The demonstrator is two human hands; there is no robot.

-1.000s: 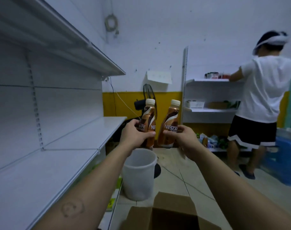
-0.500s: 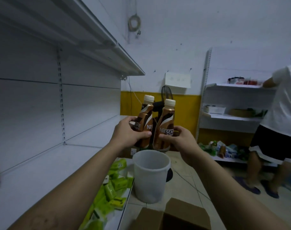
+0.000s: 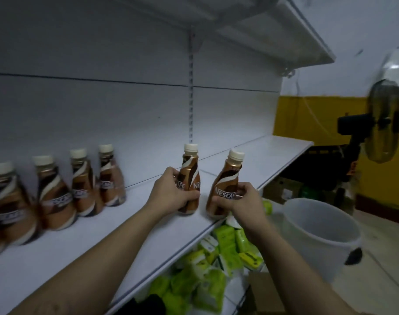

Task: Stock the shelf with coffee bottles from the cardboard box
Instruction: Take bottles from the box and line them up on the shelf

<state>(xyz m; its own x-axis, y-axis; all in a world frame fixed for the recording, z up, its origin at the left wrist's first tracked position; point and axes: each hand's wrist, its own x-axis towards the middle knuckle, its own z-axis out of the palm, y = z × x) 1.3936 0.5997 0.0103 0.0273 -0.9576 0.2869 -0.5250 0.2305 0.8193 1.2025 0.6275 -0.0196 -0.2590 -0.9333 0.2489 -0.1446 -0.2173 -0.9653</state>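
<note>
Coffee bottles stand on the shelf [image 3: 148, 242] (one tilted), left hand [image 3: 171, 194] and right hand [image 3: 241, 201] each clasping one.

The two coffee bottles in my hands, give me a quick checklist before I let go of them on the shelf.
1. Grip: left hand holds the left bottle, right hand holds the right bottle: ok.
2. Left bottle upright over the shelf: ok.
3. Right bottle upright: not ok, it tilts and sits at the front edge.
4. Bases fully resting on the shelf: cannot tell.
5. Free space between the held bottles and the standing row: ok.
6. Caps on both bottles: ok.
</note>
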